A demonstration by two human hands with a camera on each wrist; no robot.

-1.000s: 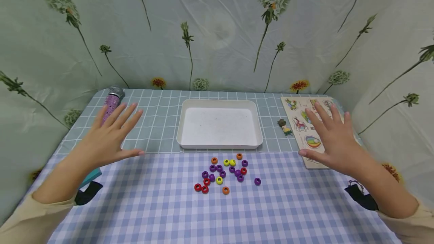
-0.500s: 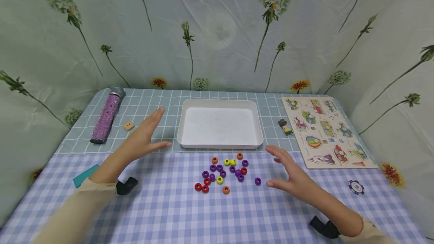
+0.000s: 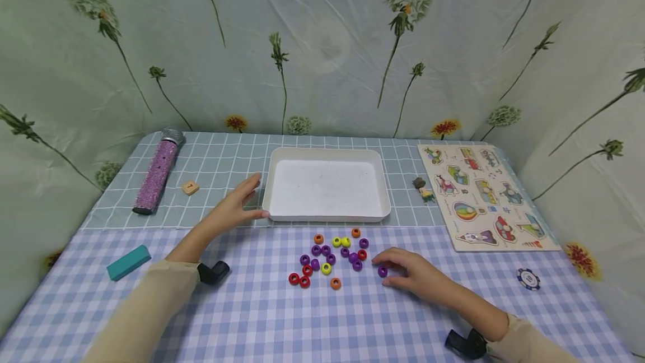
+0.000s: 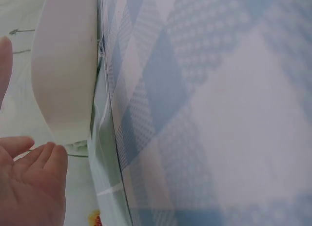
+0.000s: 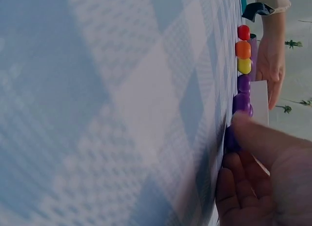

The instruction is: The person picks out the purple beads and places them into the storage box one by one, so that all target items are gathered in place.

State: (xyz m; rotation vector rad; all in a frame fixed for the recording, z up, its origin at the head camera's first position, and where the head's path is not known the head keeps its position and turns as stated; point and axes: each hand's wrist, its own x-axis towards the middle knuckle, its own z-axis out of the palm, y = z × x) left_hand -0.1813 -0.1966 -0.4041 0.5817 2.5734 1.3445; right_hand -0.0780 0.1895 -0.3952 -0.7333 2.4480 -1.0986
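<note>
My right hand (image 3: 415, 276) is low over the checked cloth, its thumb and curved fingers on either side of a purple bead (image 3: 383, 271) at the right end of the group. In the right wrist view, the thumb tip overlaps that purple bead (image 5: 231, 139). Purple, red, yellow and orange beads lie loosely scattered; among them are a red bead (image 3: 294, 279) and an orange bead (image 3: 335, 283). My left hand (image 3: 234, 209) is by the white tray (image 3: 327, 218), fingers extended, its thumb tip right at the near left corner. The tray holds no beads.
A glittery purple microphone (image 3: 157, 175), a small wooden tile (image 3: 190, 187) and a teal block (image 3: 128, 263) lie on the left. To the right are a small figurine (image 3: 423, 189), a wooden picture puzzle board (image 3: 484, 200) and a poker chip (image 3: 528, 279).
Both hands have come inward and down from raised, spread positions. The left reached the tray's side; the right came down around the rightmost purple bead. The beads and tray stay essentially in place.
</note>
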